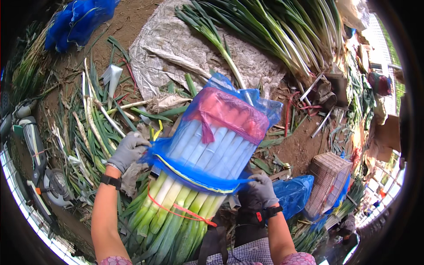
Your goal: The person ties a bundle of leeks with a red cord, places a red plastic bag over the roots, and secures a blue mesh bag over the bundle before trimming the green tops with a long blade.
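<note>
A bundle of large green onions (pixel 181 207) lies before me, its white stalks inside a translucent blue plastic bag (pixel 207 152). Pink-red plastic wrapping (pixel 229 112) shows around the far end of the stalks, and a red tie (pixel 181 212) circles the green part outside the bag. My left hand (pixel 128 152), in a grey glove, is closed on the left corner of the bag's mouth. On the opposite side my right hand (pixel 264 191), gloved too, pinches the right corner. The mouth is stretched across the stalks between both hands.
Loose green onions (pixel 282 35) are heaped on a whitish woven sheet (pixel 168 57) at the far side. Stripped leaves (pixel 90 128) litter the soil on the left. A wire-mesh basket (pixel 327 181) stands at right beside another blue bag (pixel 293 194). Blue plastic (pixel 79 22) lies far left.
</note>
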`<state>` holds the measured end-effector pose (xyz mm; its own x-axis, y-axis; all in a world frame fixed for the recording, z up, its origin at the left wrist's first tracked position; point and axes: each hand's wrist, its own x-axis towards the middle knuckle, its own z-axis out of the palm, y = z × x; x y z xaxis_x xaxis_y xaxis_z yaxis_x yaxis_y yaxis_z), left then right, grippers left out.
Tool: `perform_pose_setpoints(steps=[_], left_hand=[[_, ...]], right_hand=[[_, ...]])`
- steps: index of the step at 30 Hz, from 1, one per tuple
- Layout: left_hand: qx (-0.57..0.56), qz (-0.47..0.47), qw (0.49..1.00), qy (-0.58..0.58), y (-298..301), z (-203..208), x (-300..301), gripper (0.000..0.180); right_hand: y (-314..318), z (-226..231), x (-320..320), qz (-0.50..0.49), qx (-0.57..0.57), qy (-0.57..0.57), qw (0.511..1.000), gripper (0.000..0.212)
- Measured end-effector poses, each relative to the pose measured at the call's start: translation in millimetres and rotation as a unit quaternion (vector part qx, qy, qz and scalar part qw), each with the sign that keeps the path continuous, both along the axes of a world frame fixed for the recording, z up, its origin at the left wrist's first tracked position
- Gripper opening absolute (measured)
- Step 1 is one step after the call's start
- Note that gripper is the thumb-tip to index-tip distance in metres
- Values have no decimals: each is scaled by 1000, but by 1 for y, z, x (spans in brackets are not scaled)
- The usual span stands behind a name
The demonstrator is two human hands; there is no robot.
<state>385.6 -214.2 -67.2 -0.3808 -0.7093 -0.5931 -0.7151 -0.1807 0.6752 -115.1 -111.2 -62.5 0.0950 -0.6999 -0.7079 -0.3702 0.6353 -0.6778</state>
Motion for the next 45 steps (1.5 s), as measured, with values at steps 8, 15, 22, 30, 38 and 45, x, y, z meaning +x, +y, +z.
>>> perform_pose_setpoints(steps=[8, 15, 22, 30, 38, 45], left_hand=[[126, 343, 889, 276, -42, -37, -67, 22], [141, 353, 913, 149, 49, -23, -32, 21], [48, 71, 994, 65, 9, -18, -20, 38], [193, 351, 876, 269, 7, -21, -56, 28], [-5, 156, 988, 9, -6, 47, -58, 27], [-258, -160, 942, -143, 23, 84, -172, 28]], right_hand=[[-32, -31, 53, -143, -123, 70, 980, 37], [49, -25, 34, -230, 107, -129, 959, 46], [14, -30, 10, -148, 128, -145, 970, 44], [20, -42, 25, -244, 82, -166, 952, 37], [27, -35, 22, -189, 162, -210, 945, 25], [35, -20, 45, 251, 69, 138, 956, 26]])
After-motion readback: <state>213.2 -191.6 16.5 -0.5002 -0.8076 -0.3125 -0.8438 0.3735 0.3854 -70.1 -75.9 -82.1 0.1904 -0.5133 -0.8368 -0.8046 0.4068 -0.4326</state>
